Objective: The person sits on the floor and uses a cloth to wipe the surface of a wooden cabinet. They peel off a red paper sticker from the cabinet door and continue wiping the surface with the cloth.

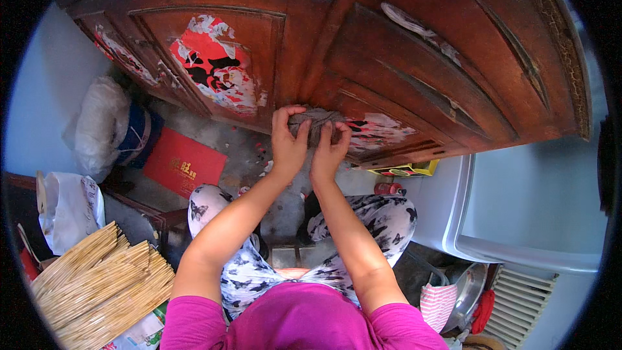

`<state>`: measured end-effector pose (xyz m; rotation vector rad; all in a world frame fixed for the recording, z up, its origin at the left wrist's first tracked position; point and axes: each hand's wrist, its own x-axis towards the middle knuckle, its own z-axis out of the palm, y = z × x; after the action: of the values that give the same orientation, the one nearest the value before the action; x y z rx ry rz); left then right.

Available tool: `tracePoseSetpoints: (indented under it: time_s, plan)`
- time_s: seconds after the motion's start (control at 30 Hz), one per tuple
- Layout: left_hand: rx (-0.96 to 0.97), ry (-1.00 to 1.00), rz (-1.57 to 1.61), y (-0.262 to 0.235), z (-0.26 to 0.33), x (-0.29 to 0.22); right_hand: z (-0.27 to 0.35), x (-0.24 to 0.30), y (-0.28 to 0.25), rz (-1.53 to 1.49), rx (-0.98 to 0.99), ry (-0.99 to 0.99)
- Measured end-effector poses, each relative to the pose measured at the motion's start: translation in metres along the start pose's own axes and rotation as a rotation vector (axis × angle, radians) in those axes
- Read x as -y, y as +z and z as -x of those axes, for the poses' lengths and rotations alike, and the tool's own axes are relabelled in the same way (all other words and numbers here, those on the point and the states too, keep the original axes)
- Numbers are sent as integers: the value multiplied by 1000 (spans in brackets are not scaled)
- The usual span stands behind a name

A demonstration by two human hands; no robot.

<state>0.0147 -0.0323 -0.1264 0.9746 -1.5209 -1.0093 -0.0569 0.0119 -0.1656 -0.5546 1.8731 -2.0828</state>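
Observation:
Both my hands hold a crumpled dark grey rag (315, 118) against the lower front of a brown wooden cabinet (310, 45). My left hand (289, 142) grips the rag's left side with fingers bent. On its right side, the fingers of my right hand (329, 147) are closed, thumb near the other thumb. Torn red and black paper (217, 68) with whitish scraps clings to the door panel left of the rag. Another patch of torn paper (379, 131) sticks to the panel just right of my right hand. The rag hides the cabinet surface behind it.
A red paper sheet (184, 163) lies on the floor at left, near a plastic-wrapped bundle (100, 126). Many thin wooden sticks (103, 285) lie lower left. A pale appliance (531, 201) stands at right. Below it are a metal basin (468, 295) and a slatted rack (523, 301).

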Motion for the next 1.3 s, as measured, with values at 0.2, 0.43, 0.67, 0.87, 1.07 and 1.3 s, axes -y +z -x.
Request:
tracePoseSetpoints:
  time_s: [0.2,0.43,0.67,0.87,1.07,1.3]
  plan:
    - [75,-254,12,4,12,45,11,-59,8,-58,75,280]
    - [213,-777,143,1,21,45,-2,-64,-21,37,28,342]
    - [7,-174,-5,0,3,38,-3,-44,9,106,46,29]
    - [336,-729,27,25,23,75,-16,-162,-57,100,73,579]
    - [62,-175,94,0,23,26,0,-34,-7,-29,-70,16]
    - [366,-1155,243,7,27,21,6,-106,-36,0,-28,417]
